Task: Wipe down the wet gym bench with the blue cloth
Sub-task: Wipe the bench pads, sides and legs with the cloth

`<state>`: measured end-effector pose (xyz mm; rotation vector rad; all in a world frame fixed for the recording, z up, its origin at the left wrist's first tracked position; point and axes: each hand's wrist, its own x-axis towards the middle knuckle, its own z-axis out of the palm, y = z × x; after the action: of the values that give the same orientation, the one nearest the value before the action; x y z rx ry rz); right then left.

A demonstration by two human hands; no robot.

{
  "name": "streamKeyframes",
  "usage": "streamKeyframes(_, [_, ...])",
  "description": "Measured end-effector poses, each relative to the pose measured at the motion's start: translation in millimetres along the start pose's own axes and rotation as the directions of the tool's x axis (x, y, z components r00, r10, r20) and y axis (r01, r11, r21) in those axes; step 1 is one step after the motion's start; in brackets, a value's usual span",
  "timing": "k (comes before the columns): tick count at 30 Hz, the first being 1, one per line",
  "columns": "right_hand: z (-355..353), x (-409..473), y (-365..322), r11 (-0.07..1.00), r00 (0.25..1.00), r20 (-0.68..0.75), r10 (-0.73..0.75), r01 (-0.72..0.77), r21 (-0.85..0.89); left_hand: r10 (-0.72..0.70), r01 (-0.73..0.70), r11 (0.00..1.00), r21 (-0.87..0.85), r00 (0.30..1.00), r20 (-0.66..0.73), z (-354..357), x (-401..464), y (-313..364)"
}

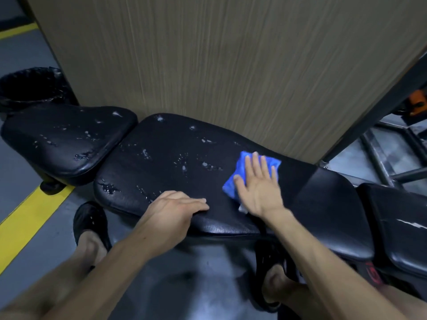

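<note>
1. Grey concrete floor with a yellow painted stripe point(30, 218) runs under the scene, and a tall wood-grain panel point(231, 65) stands just behind the long black padded vinyl gym bench point(161, 158)
2. Water drops and small puddles lie scattered over the main pad and over the separate black seat pad point(67, 139) at its left end; the stretch of pad to the right of the cloth looks dry
3. A bunched blue microfibre cloth point(240, 176) sits on the main pad toward its right half, pinned under the right hand point(258, 188)
4. That hand lies flat, fingers point(255, 165) spread and straight, pressing the cloth rather than gripping it
5. The left hand point(175, 206) rests palm down on the near edge of the pad, fingers loosely together, holding nothing
6. Soft and light, the cloth will likely fold and slide under a flat palm; pressing on its middle should keep it spread
7. Wet vinyl is probably slick, so the cloth should glide easily
8. Judging by the drops, most of the wiping remains, leftward toward the seat pad
</note>
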<state>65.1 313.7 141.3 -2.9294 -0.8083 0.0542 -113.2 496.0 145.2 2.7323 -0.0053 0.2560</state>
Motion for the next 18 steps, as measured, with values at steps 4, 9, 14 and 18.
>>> streamKeyframes(4, [-1, -42, -5, 0.931, 0.936, 0.018, -0.353, 0.349, 0.105, 0.073, -0.073, 0.997, -0.01, 0.996, 0.045, -5, 20, -5])
streamKeyframes(9, [-7, 59, 47, 0.997, 1.0, 0.006, -0.002, 0.001, 0.081, 0.034, -0.028, 0.994, -0.106, 0.998, 0.048, -3, 20, -16])
streamKeyframes(14, [-2, 57, 4, 0.996, 0.996, -0.006, -0.088, 0.088, 0.004, 0.09, -0.09, 0.988, -0.124, 0.996, -0.001, 1, 27, -19])
streamKeyframes(18, [-1, 25, 8, 0.923, 0.928, 0.008, -0.372, 0.369, 0.112, 0.105, -0.101, 0.988, -0.114, 0.994, 0.032, 3, 33, -22])
